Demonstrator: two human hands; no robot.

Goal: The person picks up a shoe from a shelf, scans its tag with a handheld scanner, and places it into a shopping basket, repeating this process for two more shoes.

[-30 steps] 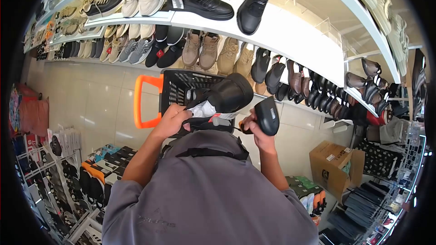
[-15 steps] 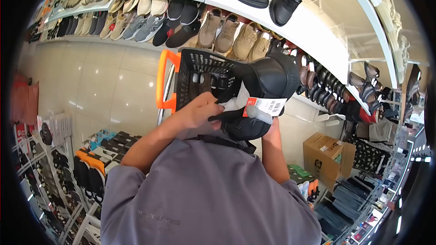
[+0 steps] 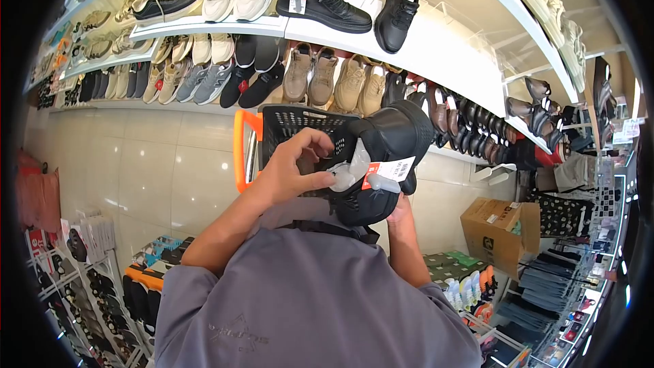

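Handling the wrap (image 3: 359, 161) is best done gently, with the shoes (image 3: 400, 131) held steady at three o'clock of the left hand (image 3: 289, 173), whose grip is spread; the grip of the right hand (image 3: 399, 210), at five o'clock of the shoes, cannot be told.

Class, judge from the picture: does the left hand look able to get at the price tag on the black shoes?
Probably yes: the left hand is open close by, and the price tag faces the camera, largely uncovered. Only some pale material seems to lie between them.
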